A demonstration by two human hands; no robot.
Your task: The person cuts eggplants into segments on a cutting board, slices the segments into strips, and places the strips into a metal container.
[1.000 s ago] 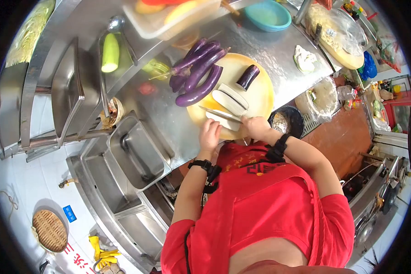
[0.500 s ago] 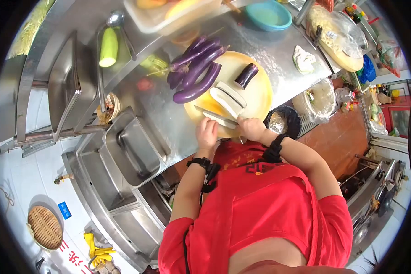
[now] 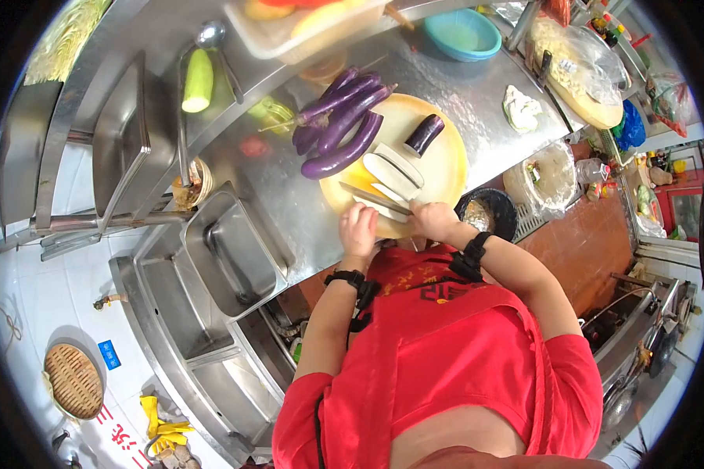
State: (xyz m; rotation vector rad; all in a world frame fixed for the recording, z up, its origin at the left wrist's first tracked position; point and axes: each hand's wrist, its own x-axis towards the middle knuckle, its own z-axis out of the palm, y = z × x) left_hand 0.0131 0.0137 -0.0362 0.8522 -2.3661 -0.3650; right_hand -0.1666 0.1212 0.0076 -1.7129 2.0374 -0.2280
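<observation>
My right hand point(image 3: 436, 220) is closed around the handle of a kitchen knife point(image 3: 377, 198), whose blade points left across the near part of the round cutting board point(image 3: 454, 160). Under the blade lies a pale length of cut eggplant point(image 3: 384, 209). My left hand point(image 3: 358, 228) presses its bent fingertips on that piece's left end, close to the blade. Beyond the knife, split eggplant pieces point(image 3: 393, 173) lie with white flesh showing. A short purple eggplant chunk point(image 3: 425, 135) sits farther back, and several whole eggplants point(image 3: 343, 148) overlap the board's left edge.
A blue basin point(image 3: 463, 35) and white tub point(image 3: 305, 39) stand at the back. A crumpled white cloth point(image 3: 522, 109) is on the right. Steel sinks point(image 3: 235, 250) lie left, a black-lined bin point(image 3: 486, 213) below the counter's right edge. A peeled green vegetable point(image 3: 199, 80) lies back left.
The camera view has shifted slightly. A thin white strip of eggplant now shows on the far side of the blade. Both hands stay at nearly the same place on the board.
</observation>
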